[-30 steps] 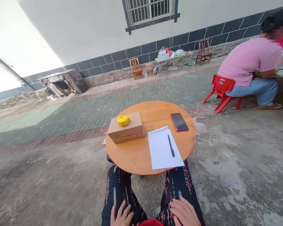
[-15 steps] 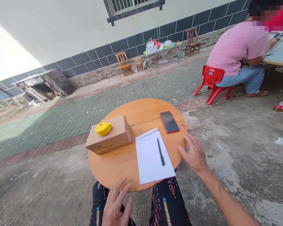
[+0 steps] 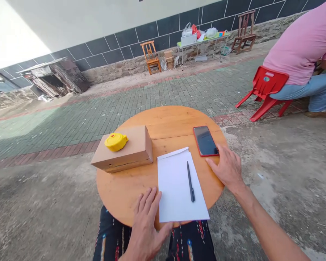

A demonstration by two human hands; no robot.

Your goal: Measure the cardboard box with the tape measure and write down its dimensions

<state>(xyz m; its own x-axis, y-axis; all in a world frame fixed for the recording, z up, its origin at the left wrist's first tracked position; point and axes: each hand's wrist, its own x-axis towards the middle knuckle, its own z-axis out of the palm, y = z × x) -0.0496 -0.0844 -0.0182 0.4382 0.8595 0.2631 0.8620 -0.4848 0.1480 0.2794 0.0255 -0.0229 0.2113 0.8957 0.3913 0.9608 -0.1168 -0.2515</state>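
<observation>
On the round wooden table (image 3: pixel 171 123) lies a white paper pad (image 3: pixel 174 185) with a black pen (image 3: pixel 190 181) across its right half. My left hand (image 3: pixel 148 221) rests at the table's near edge, fingers spread, beside the pad's lower left side; it holds nothing. At the right edge of the table, my right hand (image 3: pixel 228 166) has its fingers apart just below a phone (image 3: pixel 205 140) in a red case, the fingertips at or very near its lower corner. A yellow tape measure (image 3: pixel 116 142) sits on top of a brown cardboard box (image 3: pixel 136 145) at the table's left.
A person in a pink shirt (image 3: pixel 301 43) sits on a red plastic chair (image 3: pixel 271 79) at the right. Along the wall stand wooden chairs (image 3: pixel 150 58) and a folding table (image 3: pixel 203 40) with bags on it. My knees (image 3: pixel 192 239) are under the near edge.
My left hand has moved up and forward onto the table edge. My right hand has come in to the phone's lower corner. The view has shifted, with the background moving right.
</observation>
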